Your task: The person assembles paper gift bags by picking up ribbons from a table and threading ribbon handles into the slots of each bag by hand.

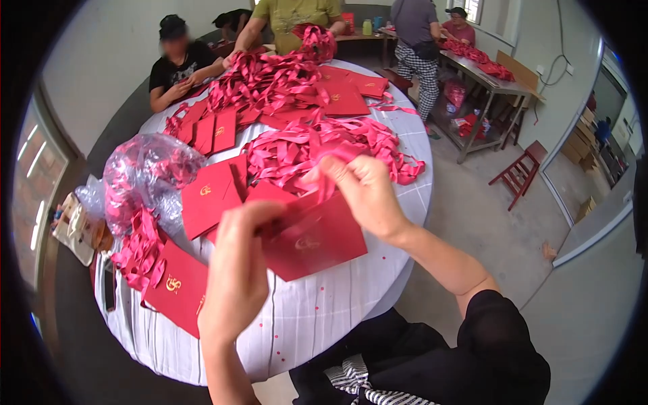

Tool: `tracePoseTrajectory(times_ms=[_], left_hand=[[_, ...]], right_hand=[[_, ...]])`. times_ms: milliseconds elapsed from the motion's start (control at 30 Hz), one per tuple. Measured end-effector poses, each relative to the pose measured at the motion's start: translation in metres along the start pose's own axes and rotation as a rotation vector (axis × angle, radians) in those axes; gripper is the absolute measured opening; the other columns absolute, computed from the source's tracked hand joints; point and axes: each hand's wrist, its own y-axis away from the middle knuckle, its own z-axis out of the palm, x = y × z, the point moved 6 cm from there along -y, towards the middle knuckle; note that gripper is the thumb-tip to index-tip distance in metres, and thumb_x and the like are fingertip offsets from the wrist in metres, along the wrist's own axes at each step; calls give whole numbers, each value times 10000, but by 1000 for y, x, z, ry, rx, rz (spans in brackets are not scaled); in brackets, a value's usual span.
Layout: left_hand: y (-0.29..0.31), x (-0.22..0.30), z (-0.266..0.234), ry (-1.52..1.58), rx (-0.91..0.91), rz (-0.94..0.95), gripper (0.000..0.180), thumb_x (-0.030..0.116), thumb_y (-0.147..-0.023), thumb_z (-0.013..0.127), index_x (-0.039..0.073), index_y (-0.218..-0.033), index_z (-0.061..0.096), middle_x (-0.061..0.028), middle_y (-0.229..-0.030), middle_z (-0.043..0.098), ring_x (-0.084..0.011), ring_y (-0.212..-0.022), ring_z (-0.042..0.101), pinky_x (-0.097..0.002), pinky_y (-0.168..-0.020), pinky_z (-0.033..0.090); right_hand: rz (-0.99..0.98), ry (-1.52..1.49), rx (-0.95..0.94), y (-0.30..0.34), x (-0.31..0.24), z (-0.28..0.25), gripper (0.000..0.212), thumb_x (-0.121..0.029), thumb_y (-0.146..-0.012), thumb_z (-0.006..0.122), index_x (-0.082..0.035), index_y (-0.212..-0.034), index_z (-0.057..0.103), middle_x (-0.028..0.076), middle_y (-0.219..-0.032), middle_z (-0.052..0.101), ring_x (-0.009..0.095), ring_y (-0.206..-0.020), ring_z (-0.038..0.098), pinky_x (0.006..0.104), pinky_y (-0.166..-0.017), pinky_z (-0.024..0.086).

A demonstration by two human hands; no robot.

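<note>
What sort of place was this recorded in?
Probably a small handwork or packing workshop: flat red bags and heaps of pink ribbon cover much of a cloth-covered round table, and more red goods lie on a metal-legged workbench behind.

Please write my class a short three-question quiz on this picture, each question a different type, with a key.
1. The right hand holds: A) scissors; B) a pink ribbon; C) a bottle.
2. True or false: the left hand grips the left side of a red bag.
3. On which side of the cloth-covered table does the red-brown stool stand, as pictured?

Key: 1. B; 2. true; 3. right.
</note>
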Motion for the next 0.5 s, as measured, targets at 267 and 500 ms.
tracePoseTrajectory(times_ms=[267,500], left_hand=[[48,-58,-13,181,-4,-565,533,368,-1019,329,-57,-862,610,-126,-756,625,-193,-684,593,-314,-677,474],[57,-61,33,844,-155,-877,528,446,-972,424,-14,-1160,602,-64,-1024,668,-142,-954,607,-291,-883,455]], right_hand=[[166,112,-144,4,10,-7,344,-236,-969,530,32,-801,664,56,-720,665,81,-666,571,253,-646,458],[18,223,-116,21,19,3,238,-169,-928,596,38,-829,660,83,-665,627,103,-561,541,260,-531,436]])
